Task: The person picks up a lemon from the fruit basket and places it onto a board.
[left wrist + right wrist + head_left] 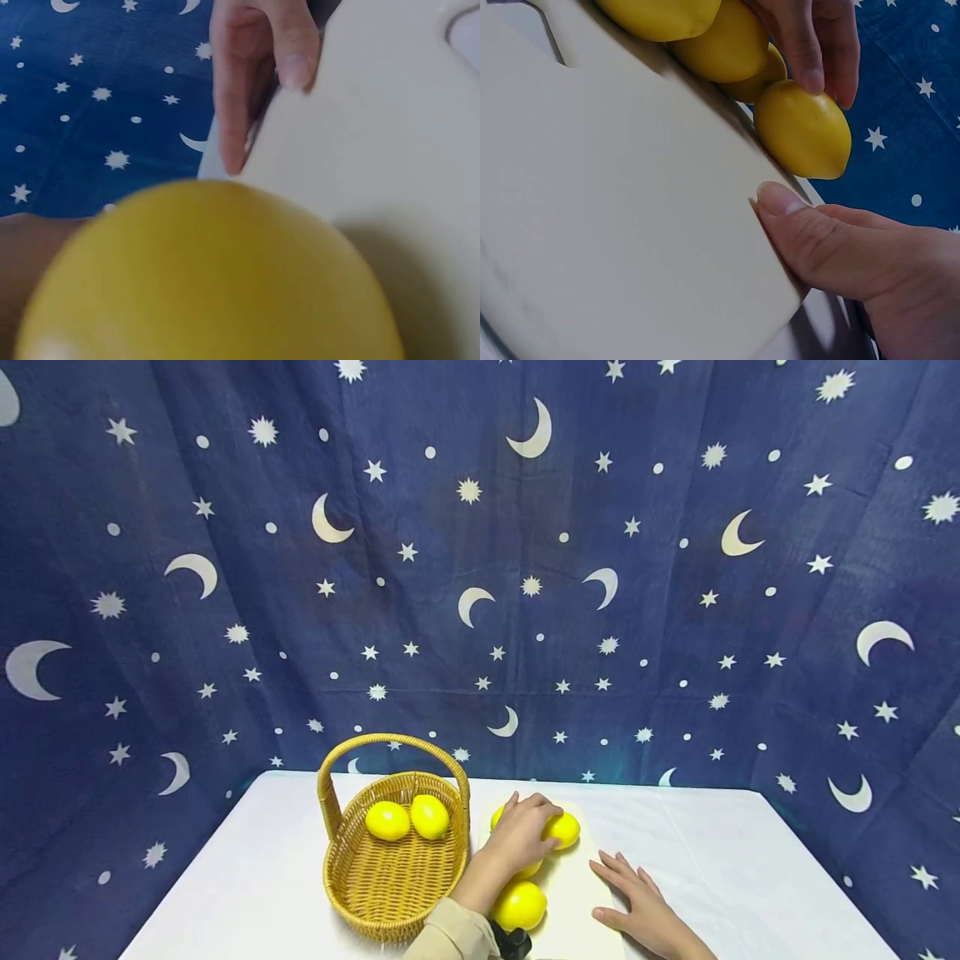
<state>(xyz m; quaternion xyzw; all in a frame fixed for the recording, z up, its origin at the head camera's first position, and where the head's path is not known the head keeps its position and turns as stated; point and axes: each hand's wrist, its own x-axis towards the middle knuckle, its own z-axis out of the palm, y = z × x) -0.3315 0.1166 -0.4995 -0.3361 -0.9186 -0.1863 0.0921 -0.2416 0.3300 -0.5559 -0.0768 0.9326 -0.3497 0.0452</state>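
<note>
In the head view my left hand [519, 833] reaches over the white cutting board [573, 910] and grips a lemon [562, 832] at the board's far end. The right wrist view shows the left fingertips on top of this lemon [802, 135]. Other lemons [520, 906] lie along the board's left side, partly hidden under the left hand and arm. My right hand [641, 906] rests at the board's right edge, its fingers extended. Its thumb [780, 201] lies on the board's top surface, with the other fingers along the side.
A wicker basket [335, 877] with a tall handle stands left of the board; two lemons [408, 818] lie inside it. White cloth [720, 852] covers the table. A dark blue curtain [420, 635] with moons and stars hangs behind and at both sides.
</note>
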